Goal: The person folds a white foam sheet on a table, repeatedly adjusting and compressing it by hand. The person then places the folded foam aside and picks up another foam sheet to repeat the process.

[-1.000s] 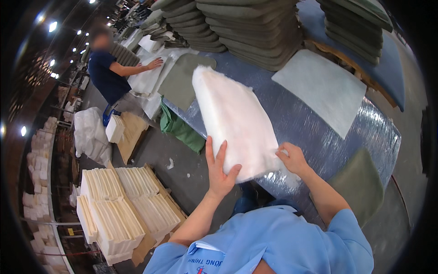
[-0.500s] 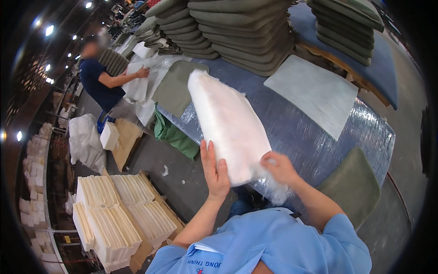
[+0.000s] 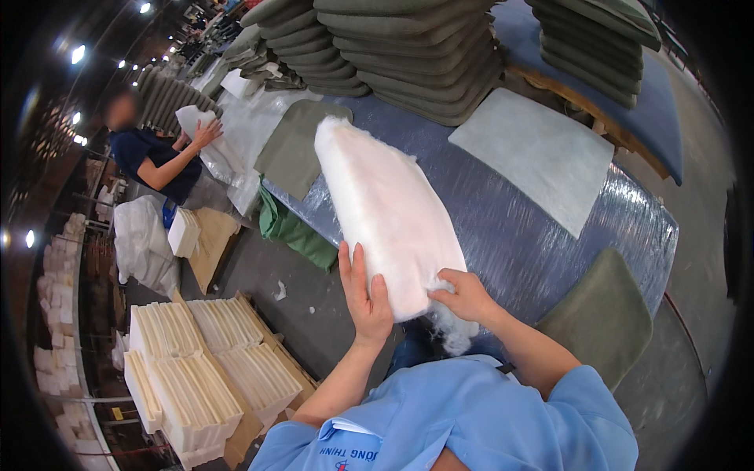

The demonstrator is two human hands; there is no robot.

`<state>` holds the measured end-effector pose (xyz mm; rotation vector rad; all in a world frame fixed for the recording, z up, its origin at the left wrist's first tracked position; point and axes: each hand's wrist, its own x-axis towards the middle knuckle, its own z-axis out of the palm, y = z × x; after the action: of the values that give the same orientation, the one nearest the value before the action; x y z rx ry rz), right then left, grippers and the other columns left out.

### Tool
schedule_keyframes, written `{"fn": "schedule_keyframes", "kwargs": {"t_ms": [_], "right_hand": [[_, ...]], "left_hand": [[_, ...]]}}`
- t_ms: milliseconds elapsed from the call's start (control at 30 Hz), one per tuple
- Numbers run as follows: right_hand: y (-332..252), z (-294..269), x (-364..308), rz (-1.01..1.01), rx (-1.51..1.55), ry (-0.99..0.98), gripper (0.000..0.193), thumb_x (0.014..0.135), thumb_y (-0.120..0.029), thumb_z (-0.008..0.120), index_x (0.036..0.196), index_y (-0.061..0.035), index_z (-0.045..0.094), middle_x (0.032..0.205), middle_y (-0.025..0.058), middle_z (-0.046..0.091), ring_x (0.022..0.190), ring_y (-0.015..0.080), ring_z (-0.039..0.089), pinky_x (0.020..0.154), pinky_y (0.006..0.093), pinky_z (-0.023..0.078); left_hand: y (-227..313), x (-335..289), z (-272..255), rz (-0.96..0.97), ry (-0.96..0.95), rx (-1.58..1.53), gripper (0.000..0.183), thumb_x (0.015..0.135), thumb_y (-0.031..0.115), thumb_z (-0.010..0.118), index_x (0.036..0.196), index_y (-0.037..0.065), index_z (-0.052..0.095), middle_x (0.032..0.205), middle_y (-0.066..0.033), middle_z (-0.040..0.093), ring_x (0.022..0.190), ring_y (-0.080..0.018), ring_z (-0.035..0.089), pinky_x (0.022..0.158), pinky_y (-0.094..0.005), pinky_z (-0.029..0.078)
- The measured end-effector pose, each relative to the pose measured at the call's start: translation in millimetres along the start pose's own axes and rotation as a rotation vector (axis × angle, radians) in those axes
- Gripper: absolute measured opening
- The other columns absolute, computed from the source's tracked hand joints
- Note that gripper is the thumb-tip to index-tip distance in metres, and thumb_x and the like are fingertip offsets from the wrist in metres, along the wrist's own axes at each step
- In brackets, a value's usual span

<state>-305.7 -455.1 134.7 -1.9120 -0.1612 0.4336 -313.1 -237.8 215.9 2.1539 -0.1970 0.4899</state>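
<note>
A long white cushion (image 3: 385, 204), covered in fluffy fibre wadding, lies tilted over the near edge of a film-covered blue table (image 3: 503, 235). My left hand (image 3: 366, 302) rests against its near left corner, fingers stretched out along the side and thumb upright. At the near right corner, my right hand (image 3: 467, 297) pinches the wadding between thumb and fingers. A loose tuft of white fibre (image 3: 453, 330) hangs below that hand. The cushion hides the table beneath it.
Stacked grey-green cushions (image 3: 416, 55) stand at the back. A pale sheet (image 3: 538, 157) and a green cushion (image 3: 601, 318) lie right. White foam slabs (image 3: 188, 377) fill a pallet at lower left. A person (image 3: 157, 149) handles a white piece at far left; green fabric (image 3: 294, 231) hangs off the table.
My right hand has moved left onto the cushion's near corner and now pinches wadding there. The loose tuft shifted left with it. The other person has raised a white piece.
</note>
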Motion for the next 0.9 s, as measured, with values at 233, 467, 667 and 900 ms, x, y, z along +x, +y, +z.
{"fn": "schedule_keyframes", "kwargs": {"t_ms": [233,467,667,900], "right_hand": [[-3.1,-55.7,78.0,-0.067,0.44,0.474,0.032,0.094,-0.021,0.072,0.119,-0.0013,0.067,0.1,0.0168,0.076,0.086,0.0264,0.073,0.078,0.0401,0.057],[-94.2,-12.2,106.2,-0.053,0.134,0.171,0.045,0.101,-0.041,0.063,0.117,0.0006,0.068,0.101,0.0243,0.073,0.089,0.0348,0.072,0.085,0.0433,0.055],[-25.3,9.2,132.2,-0.023,-0.01,0.345,0.046,0.101,-0.043,0.061,0.117,-0.0001,0.068,0.106,0.028,0.072,0.1,0.0424,0.069,0.091,0.0438,0.053],[34.0,-3.9,127.8,0.043,0.183,0.55,0.034,0.098,-0.016,0.061,0.13,-0.0071,0.066,0.119,0.0216,0.071,0.11,0.0396,0.068,0.101,0.0421,0.052]], "left_hand": [[7.5,3.9,3.2,0.004,-0.022,-0.003,0.057,0.103,0.014,0.055,0.157,-0.002,0.045,0.17,-0.0279,0.024,0.157,-0.0435,0.027,0.126,-0.0487,0.025],[5.8,2.5,-4.6,-0.014,-0.023,0.073,0.052,0.104,0.014,0.054,0.154,0.001,0.051,0.17,-0.027,0.024,0.157,-0.0409,0.028,0.126,-0.0476,0.025],[8.0,1.7,-3.2,-0.004,-0.059,0.066,0.049,0.102,0.014,0.057,0.15,0.003,0.058,0.17,-0.0276,0.023,0.156,-0.0425,0.028,0.126,-0.0475,0.026],[12.1,5.3,-2.3,-0.003,-0.022,0.032,0.049,0.102,0.012,0.057,0.15,0.003,0.058,0.169,-0.0272,0.026,0.155,-0.0422,0.031,0.125,-0.0467,0.028]]}}
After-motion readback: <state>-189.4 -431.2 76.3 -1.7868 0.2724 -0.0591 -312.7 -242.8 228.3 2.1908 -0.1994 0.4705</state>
